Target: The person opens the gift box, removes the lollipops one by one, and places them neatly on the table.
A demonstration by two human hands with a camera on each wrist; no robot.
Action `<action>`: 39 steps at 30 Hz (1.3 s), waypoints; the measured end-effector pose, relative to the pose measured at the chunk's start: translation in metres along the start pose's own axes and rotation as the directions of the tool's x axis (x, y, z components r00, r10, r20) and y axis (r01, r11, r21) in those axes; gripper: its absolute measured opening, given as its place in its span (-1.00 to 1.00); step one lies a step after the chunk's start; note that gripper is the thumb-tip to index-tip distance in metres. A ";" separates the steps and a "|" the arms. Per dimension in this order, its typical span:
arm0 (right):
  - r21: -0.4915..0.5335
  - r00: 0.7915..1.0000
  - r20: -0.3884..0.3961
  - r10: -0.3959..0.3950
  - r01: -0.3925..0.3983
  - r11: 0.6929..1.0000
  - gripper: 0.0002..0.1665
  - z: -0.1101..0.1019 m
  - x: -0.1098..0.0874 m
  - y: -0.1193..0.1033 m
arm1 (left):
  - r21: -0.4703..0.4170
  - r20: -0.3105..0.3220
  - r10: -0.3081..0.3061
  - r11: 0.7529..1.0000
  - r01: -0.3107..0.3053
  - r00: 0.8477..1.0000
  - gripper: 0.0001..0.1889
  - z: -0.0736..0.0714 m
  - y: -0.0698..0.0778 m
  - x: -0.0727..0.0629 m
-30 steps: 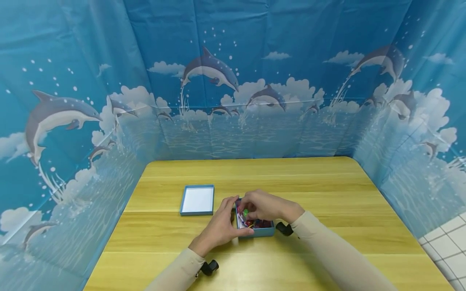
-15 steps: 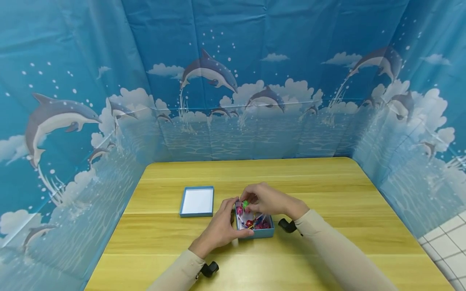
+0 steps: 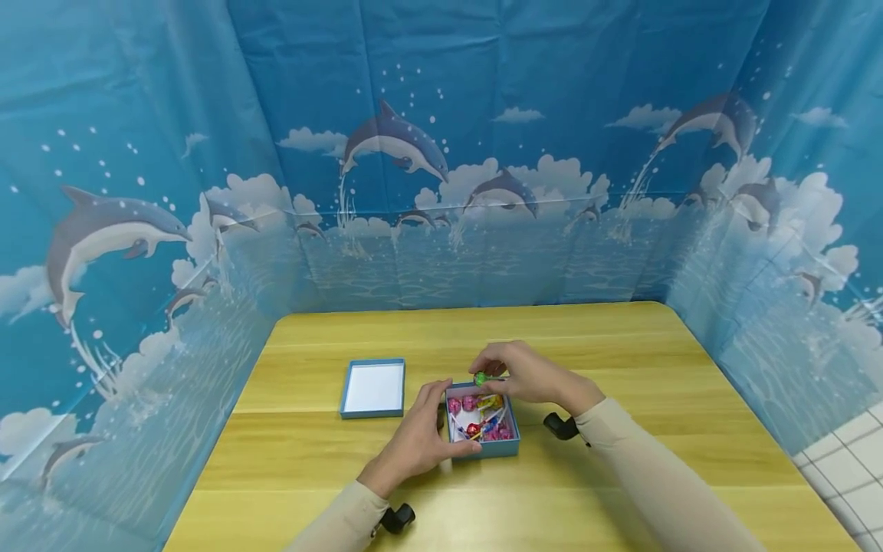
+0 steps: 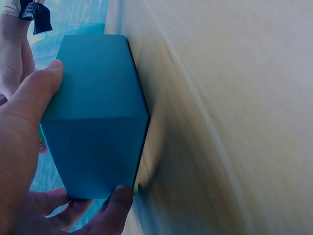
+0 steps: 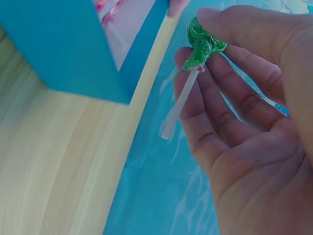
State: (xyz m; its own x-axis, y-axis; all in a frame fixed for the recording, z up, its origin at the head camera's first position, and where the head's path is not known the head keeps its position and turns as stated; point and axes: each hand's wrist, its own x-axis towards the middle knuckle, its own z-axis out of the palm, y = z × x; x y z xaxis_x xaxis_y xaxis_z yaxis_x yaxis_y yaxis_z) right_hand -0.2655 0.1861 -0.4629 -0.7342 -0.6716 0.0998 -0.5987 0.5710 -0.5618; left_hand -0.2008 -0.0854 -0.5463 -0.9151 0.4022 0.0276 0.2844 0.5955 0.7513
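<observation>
A green-wrapped lollipop with a white stick is pinched between the thumb and fingers of my right hand, above the far edge of a blue box. In the right wrist view, the lollipop has its stick pointing down and away from the thumb. My left hand grips the box at its left side, thumb on the near wall. The left wrist view shows the thumb and fingertips against the box's outer walls. Inside lie several pink, red and yellow lollipops.
An open blue lid with a white inside lies left of the box. Both rest on a yellow wood-grain table. A dolphin-print curtain hangs around the back and sides.
My right hand has lifted the green lollipop out of the box and moved up and right with it, uncovering more lollipops inside. My left hand keeps its grip on the box.
</observation>
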 end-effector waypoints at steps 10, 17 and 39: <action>-0.002 0.996 -0.081 0.041 -0.041 0.999 -0.69 -0.007 -0.016 0.029 | 0.007 -0.001 -0.019 1.000 0.019 1.000 0.35 0.003 0.000 0.000; -0.009 0.990 -0.123 0.073 -0.074 0.997 -0.71 -0.011 -0.016 0.050 | 0.004 -0.011 -0.023 1.000 0.023 1.000 0.35 0.002 -0.001 -0.001; -0.001 0.974 -0.105 0.202 -0.203 0.979 -0.67 0.004 -0.014 0.100 | -0.014 -0.004 -0.032 0.999 0.032 0.999 0.34 0.001 0.000 0.000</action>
State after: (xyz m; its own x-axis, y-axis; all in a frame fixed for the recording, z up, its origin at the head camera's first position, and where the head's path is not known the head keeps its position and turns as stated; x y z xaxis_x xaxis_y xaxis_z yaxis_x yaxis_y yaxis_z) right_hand -0.3137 0.2507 -0.5239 -0.8694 -0.4890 0.0703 -0.4375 0.6960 -0.5693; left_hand -0.2001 -0.0849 -0.5476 -0.9249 0.3802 0.0066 0.2512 0.5981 0.7610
